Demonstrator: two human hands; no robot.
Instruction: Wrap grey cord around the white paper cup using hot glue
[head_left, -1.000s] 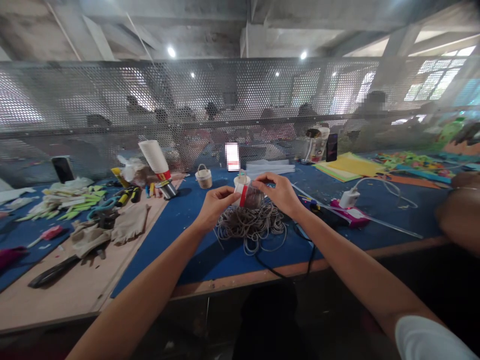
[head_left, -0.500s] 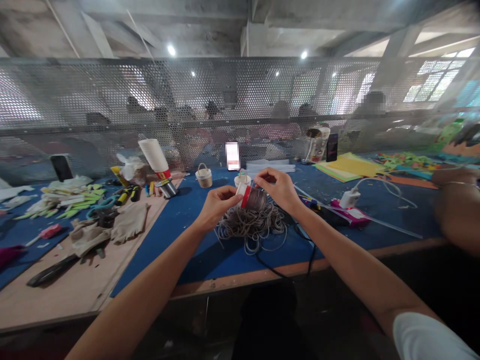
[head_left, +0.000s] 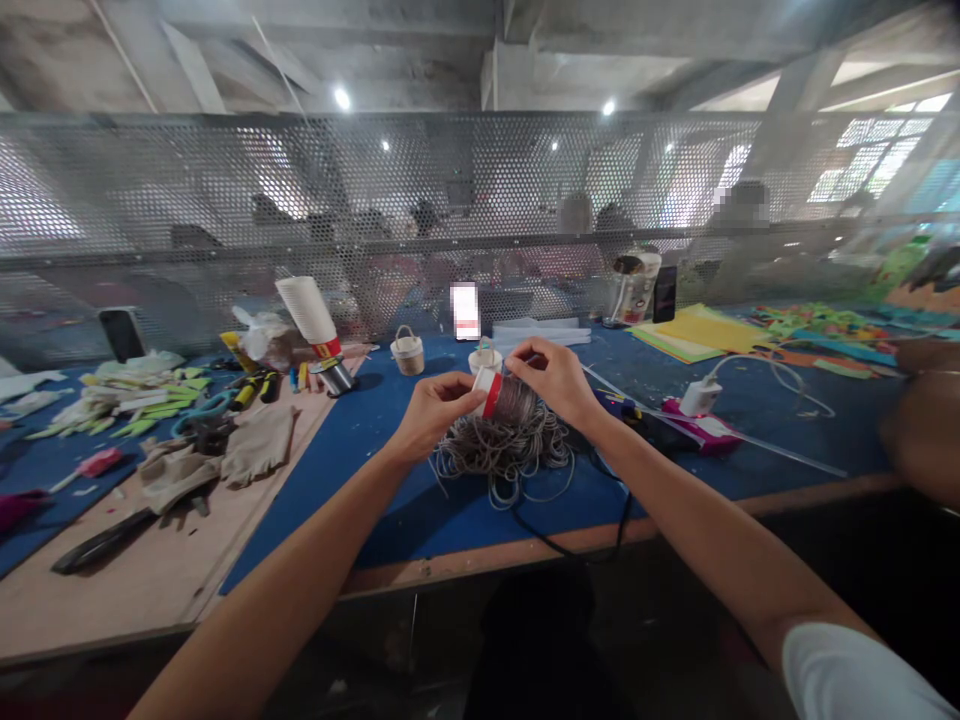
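Observation:
My left hand [head_left: 435,408] is closed round the white end of a small paper cup [head_left: 501,396] with a red band, held on its side above the blue mat [head_left: 390,440]. Grey cord is wound round the cup's other end. My right hand [head_left: 553,380] pinches the cord against the cup from the right. Below both hands lies a loose heap of the same grey cord [head_left: 504,452] on the mat.
A stack of white cups [head_left: 311,318], pliers, gloves [head_left: 225,458] and green cut-outs lie left. A small basket [head_left: 408,354], a white charger on a pink strip [head_left: 701,408] and yellow sheets [head_left: 705,330] sit behind and right. Another person's arm [head_left: 926,420] is at far right. A perforated metal screen closes the back.
My right hand has shifted a little round the cup, from over its top to its right side, and the cup has tilted slightly. My left hand keeps its hold.

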